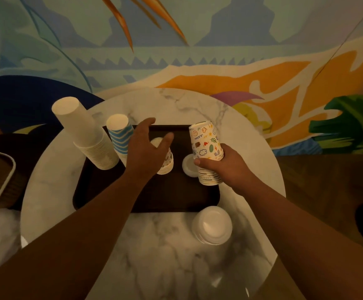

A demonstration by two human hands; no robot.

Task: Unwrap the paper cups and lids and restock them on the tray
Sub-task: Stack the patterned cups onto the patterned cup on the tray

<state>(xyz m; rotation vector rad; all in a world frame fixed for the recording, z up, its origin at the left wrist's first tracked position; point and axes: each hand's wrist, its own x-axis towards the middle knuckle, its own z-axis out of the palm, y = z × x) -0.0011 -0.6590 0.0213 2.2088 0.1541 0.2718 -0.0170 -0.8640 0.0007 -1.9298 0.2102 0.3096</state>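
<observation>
Fingers of the right hand [223,167] curl around a stack of upside-down paper cups printed with colourful doodles [207,151], thumb across the front, holding it upright above the right end of a dark tray [176,198]. Spread and relaxed, the left hand [148,150] reaches over the middle of the tray with its fingers apart, holding nothing, above a shorter stack of doodle cups [165,163] standing on the tray. At the tray's left end stand two more upside-down stacks: a tall plain white one [85,133], leaning left, and beside it a blue-and-white zigzag one [120,135]. A small white lid [189,165] lies on the tray just left of the held stack. Nearer the viewer, off the tray, a stack of white lids [212,227] sits on the round marble table [154,245]. A painted mural [198,50] fills the wall behind.
</observation>
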